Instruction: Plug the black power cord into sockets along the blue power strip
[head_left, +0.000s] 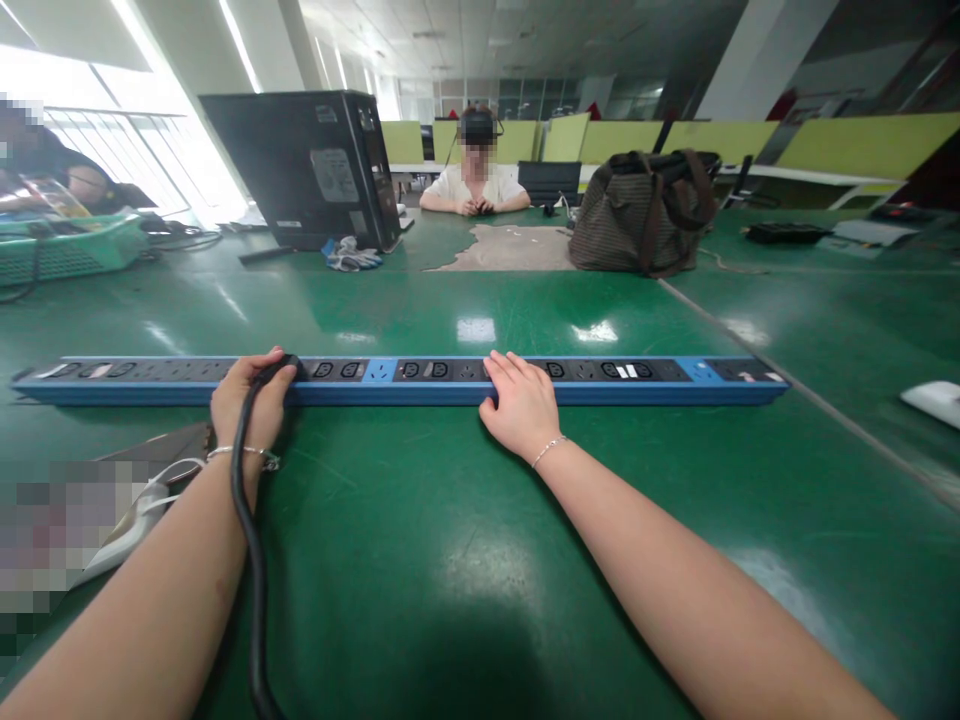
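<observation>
Power strip point(397, 387), long, blue with black socket faces, lies lengthwise on the green table point(420, 520), sockets upward. Two plain blue socket blocks visible, one near the strip's middle, one towards its right end.

Left hand point(268, 408) at the left half of the strip: thumb and fingers pinched around a black plug point(288, 367) at the socket face. Whether the plug is seated in a socket, cannot tell; the fingers cover it. Thick black cable point(256, 570) runs from the plug, over the hand, down the near side of the strip.

Right hand point(523, 405) lies over the strip, right of its middle. Fingers extended side by side across the top, thumb against the near side; released, not curled round anything. Thin bracelet on each wrist.

Beyond the strip's left half: black computer tower point(292, 165), grey-blue gloves point(352, 255) at its foot, green basket point(82, 250) farther left. Beyond the strip's right half: brown bag point(637, 215). Beyond its middle, a seated person point(476, 190), hands together.
</observation>
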